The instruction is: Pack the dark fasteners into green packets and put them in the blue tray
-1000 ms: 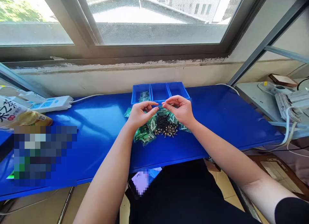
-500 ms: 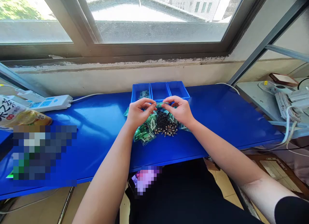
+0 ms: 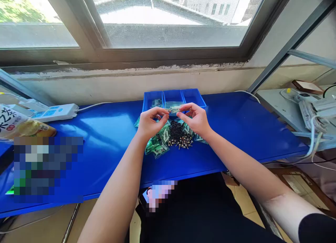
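A small clear plastic bag [image 3: 173, 108] with pale pieces inside is stretched between my hands, over the front of a blue three-section bin [image 3: 172, 95]. My left hand [image 3: 153, 122] pinches its left end between thumb and fingers. At its right end my right hand [image 3: 194, 119] has the same kind of pinch. Beneath my hands lie a heap of black screws [image 3: 176, 130], a pile of shiny metal fittings [image 3: 185, 141] and several green-tinted bags [image 3: 157, 145] of small parts. Another small bag [image 3: 156, 102] rests in the bin's left section.
The blue table [image 3: 110, 145] runs under the window. A white power strip [image 3: 56, 112] and a food packet [image 3: 26, 126] are at the left, beside a blurred-out patch. A phone [image 3: 157, 195], partly blurred out, lies by my lap. More electrical gear [image 3: 315, 110] sits on the right-hand shelf.
The small bag between my hands has tipped upright and now shows its clear face and pale contents. My hands have barely shifted. The piles on the table look the same.
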`<state>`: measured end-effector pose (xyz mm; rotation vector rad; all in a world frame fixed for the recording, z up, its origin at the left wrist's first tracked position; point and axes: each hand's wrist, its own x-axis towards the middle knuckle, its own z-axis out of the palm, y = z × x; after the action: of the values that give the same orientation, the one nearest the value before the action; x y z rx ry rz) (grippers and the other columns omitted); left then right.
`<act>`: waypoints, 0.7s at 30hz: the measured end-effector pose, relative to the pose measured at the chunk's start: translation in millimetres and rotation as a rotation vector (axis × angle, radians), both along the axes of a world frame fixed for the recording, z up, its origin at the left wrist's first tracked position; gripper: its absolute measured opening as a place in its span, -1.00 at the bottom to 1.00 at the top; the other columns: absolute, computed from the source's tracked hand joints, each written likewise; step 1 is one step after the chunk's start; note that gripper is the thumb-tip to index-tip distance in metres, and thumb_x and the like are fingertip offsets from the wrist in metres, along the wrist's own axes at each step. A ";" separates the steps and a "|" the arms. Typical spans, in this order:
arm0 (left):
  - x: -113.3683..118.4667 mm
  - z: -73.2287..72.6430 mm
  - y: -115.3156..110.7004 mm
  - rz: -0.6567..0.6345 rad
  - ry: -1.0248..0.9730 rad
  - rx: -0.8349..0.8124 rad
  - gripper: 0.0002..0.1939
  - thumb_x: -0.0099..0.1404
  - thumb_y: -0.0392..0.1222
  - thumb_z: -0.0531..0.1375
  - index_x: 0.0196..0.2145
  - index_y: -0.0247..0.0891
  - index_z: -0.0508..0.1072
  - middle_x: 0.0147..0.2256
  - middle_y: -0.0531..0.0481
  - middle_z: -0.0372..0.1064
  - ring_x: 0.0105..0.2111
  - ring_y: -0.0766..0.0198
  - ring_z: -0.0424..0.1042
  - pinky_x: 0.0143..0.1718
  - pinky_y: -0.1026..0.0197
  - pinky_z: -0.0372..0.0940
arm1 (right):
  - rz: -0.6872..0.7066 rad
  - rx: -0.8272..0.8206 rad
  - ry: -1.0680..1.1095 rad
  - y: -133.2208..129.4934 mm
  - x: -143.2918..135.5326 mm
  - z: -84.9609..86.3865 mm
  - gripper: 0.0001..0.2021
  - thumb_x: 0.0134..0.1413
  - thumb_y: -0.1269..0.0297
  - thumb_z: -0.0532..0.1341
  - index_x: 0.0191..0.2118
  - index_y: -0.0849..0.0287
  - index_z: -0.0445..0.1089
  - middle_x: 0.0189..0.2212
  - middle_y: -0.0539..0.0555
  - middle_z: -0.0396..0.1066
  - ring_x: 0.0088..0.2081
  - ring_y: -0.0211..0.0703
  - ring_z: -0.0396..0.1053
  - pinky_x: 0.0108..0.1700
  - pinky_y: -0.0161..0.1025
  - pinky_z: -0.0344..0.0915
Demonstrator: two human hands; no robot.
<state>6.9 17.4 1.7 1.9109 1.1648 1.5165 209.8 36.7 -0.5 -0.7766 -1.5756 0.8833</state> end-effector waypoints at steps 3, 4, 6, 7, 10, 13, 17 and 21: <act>0.2 -1.6 0.9 0.004 0.033 0.003 -0.90 0.23 -0.23 0.33 -0.26 -0.23 0.60 -0.31 -0.04 0.60 -0.35 0.29 0.54 -0.35 0.21 0.41 | 0.014 -0.061 0.055 1.9 -1.1 -3.4 -0.66 0.04 0.04 0.42 -0.30 0.08 0.29 -0.26 0.04 0.55 -0.28 -0.19 0.49 -0.26 -0.17 0.43; 0.1 -2.0 1.1 0.005 0.042 -0.003 -0.90 0.23 -0.23 0.33 -0.26 -0.22 0.60 -0.31 -0.04 0.59 -0.36 0.29 0.53 -0.35 0.21 0.41 | 0.012 -0.075 0.058 2.4 -1.3 -4.2 -0.64 0.04 0.02 0.42 -0.30 0.07 0.25 -0.28 0.03 0.55 -0.30 -0.19 0.49 -0.27 -0.17 0.43; -0.5 -2.6 1.6 0.002 0.051 -0.020 -0.92 0.23 -0.21 0.33 -0.29 -0.22 0.59 -0.33 -0.03 0.59 -0.39 0.31 0.51 -0.37 0.21 0.40 | -0.011 -0.080 0.043 2.8 -1.3 -4.7 -0.62 0.03 0.00 0.42 -0.28 0.06 0.25 -0.30 0.02 0.55 -0.31 -0.19 0.50 -0.30 -0.18 0.41; -0.9 -3.0 1.7 -0.005 0.056 -0.032 -0.93 0.22 -0.21 0.34 -0.32 -0.23 0.58 -0.35 -0.02 0.58 -0.40 0.31 0.50 -0.37 0.20 0.40 | -0.027 -0.072 0.036 2.7 -1.1 -4.3 -0.63 0.03 0.00 0.42 -0.26 0.06 0.27 -0.30 0.02 0.55 -0.31 -0.18 0.50 -0.32 -0.19 0.40; -1.7 -4.0 1.9 -0.042 0.078 -0.059 -0.90 0.20 -0.20 0.36 -0.38 -0.23 0.51 -0.38 0.00 0.54 -0.40 0.32 0.47 -0.38 0.21 0.38 | -0.066 -0.039 0.025 1.3 0.0 -2.0 -0.63 0.01 0.01 0.44 -0.22 0.06 0.34 -0.33 0.01 0.56 -0.32 -0.17 0.51 -0.32 -0.19 0.38; -1.8 -3.8 1.5 -0.059 0.082 -0.073 -0.83 0.17 -0.17 0.38 -0.39 -0.22 0.45 -0.36 0.00 0.51 -0.39 0.33 0.45 -0.40 0.24 0.36 | -0.087 -0.028 -0.018 -0.6 1.1 0.2 -0.63 -0.02 -0.01 0.45 -0.21 0.06 0.39 -0.37 0.00 0.57 -0.37 -0.19 0.48 -0.30 -0.16 0.39; -1.7 -1.4 0.6 -0.079 -0.002 -0.101 -0.75 0.18 -0.11 0.40 -0.28 -0.21 0.42 -0.31 -0.02 0.53 -0.34 0.30 0.49 -0.39 0.24 0.37 | -0.072 -0.004 -0.105 -2.7 1.4 0.2 -0.62 -0.03 -0.05 0.46 -0.20 0.07 0.45 -0.41 -0.01 0.57 -0.44 -0.20 0.45 -0.30 -0.14 0.40; -2.3 -0.5 1.3 -0.084 0.026 -0.106 -0.80 0.25 -0.09 0.35 -0.21 -0.20 0.52 -0.31 -0.04 0.55 -0.32 0.28 0.51 -0.36 0.22 0.36 | -0.011 0.032 -0.131 -3.7 0.9 -1.3 -0.68 0.02 -0.01 0.44 -0.20 0.06 0.51 -0.35 0.02 0.60 -0.34 -0.13 0.53 -0.30 -0.15 0.40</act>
<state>4.6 18.7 1.3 1.8901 1.1377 1.3627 210.7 33.0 -1.7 -0.8338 -1.6948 0.8105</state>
